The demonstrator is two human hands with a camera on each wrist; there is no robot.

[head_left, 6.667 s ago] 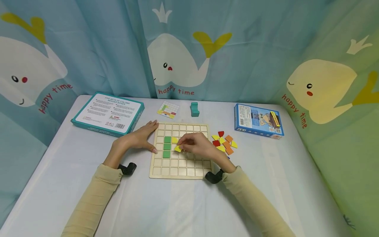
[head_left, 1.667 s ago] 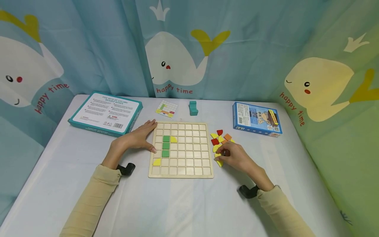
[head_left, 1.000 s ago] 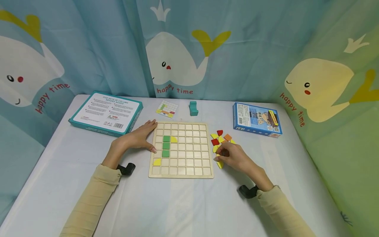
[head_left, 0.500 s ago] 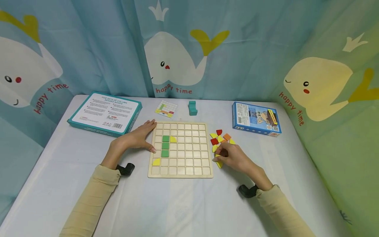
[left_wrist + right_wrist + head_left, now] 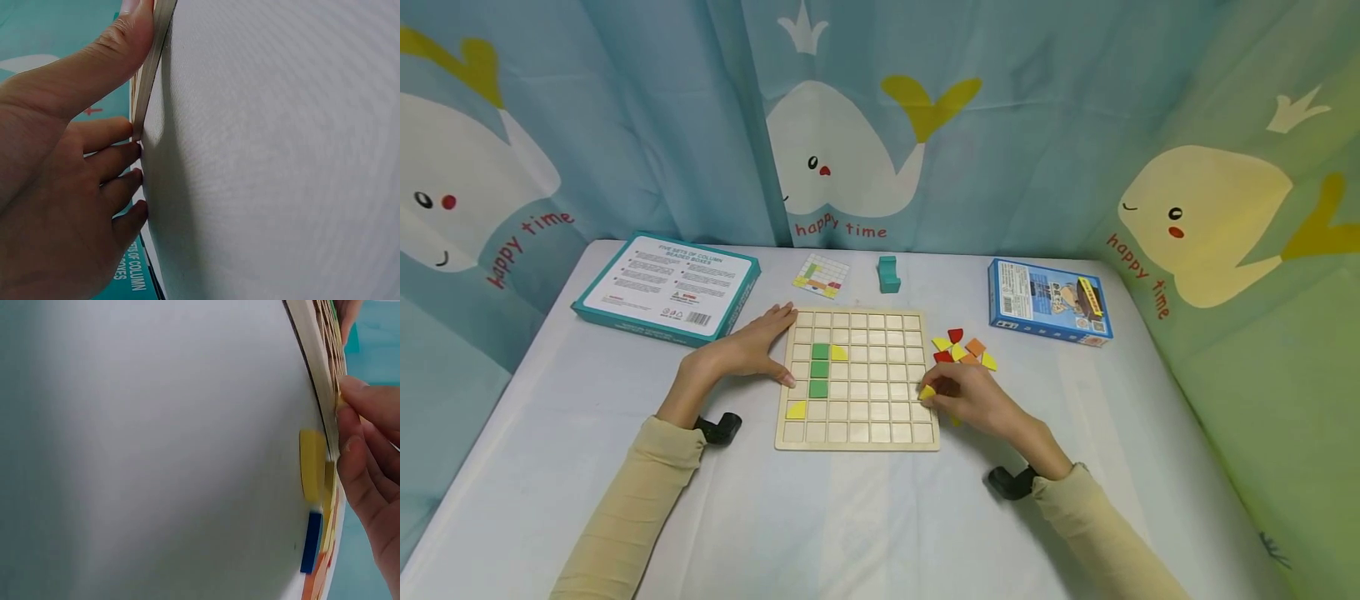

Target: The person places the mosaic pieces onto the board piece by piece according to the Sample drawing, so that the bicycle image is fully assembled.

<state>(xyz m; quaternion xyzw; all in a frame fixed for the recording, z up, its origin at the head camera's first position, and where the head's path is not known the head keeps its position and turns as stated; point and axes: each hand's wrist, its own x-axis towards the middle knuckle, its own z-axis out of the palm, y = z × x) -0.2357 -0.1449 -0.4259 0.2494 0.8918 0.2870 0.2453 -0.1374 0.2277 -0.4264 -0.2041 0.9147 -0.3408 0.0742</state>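
Observation:
A wooden grid board lies flat, with a column of green square tiles set in its cells. One yellow quarter-round tile sits right of the top green one, another yellow tile lower left. My left hand rests against the board's left edge, thumb on the frame and fingers extended. Between thumb and fingertips, my right hand pinches a yellow quarter-round tile over the board's right edge. Below that hand, the right wrist view shows a yellow tile and a blue tile on the cloth.
Red, orange and yellow tiles lie loose right of the board. Behind it are a pattern card and a small teal stand. A teal-edged box lies back left, a blue box back right. A whale-print curtain hangs behind.
The lower-left yellow tile has appeared on the board since the oldest frame. My right hand, lately at the loose tiles, has moved left with a yellow tile. My left hand stays put.

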